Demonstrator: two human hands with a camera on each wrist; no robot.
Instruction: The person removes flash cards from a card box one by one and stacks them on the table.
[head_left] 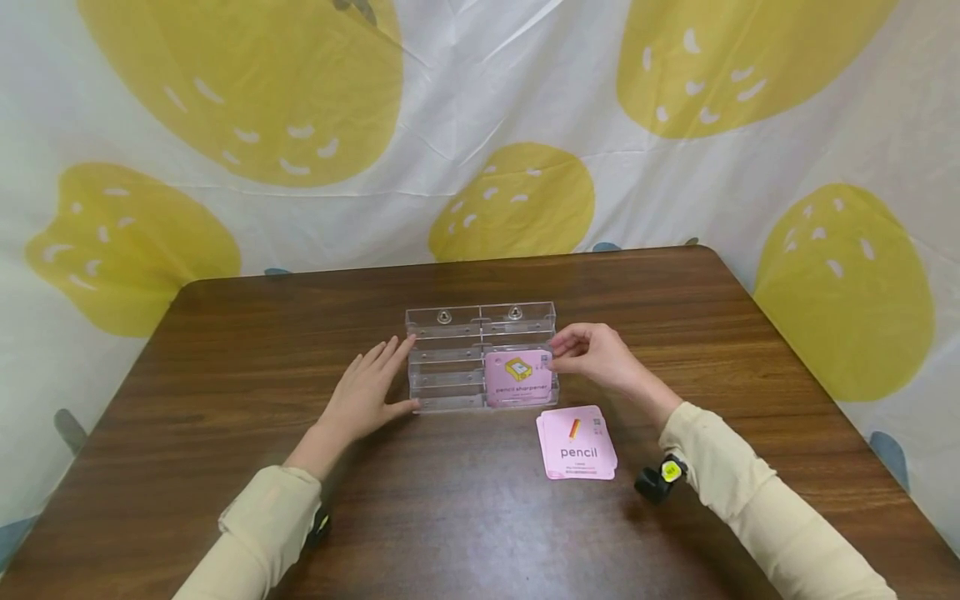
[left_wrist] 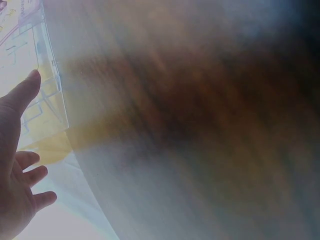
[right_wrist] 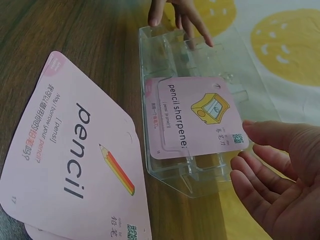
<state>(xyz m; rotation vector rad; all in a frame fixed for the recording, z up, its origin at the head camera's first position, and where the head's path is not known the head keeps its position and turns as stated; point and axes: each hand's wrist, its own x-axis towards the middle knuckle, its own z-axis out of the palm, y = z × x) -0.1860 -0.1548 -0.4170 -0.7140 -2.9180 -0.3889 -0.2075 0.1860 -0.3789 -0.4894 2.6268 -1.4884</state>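
Observation:
A clear plastic card holder (head_left: 446,379) with two columns of stepped pockets stands on the table. In its right column, at the lowest pocket, sits a pink "pencil sharpener" card (right_wrist: 195,117). My right hand (head_left: 600,358) is at this card's upper right corner, the thumb at its edge and the other fingers loosely bent beside it. With fingers spread, my left hand (head_left: 363,387) rests against the holder's left side; its thumb (left_wrist: 27,92) is by the lower front corner. A small stack of pink cards, "pencil" card (right_wrist: 85,155) on top, lies in front of the holder's right end.
The brown wooden table (head_left: 300,308) ends at a back edge just before a white cloth (head_left: 465,108) with yellow fruit shapes. A dark wrist camera (head_left: 660,478) sits below the right sleeve, close to the card stack.

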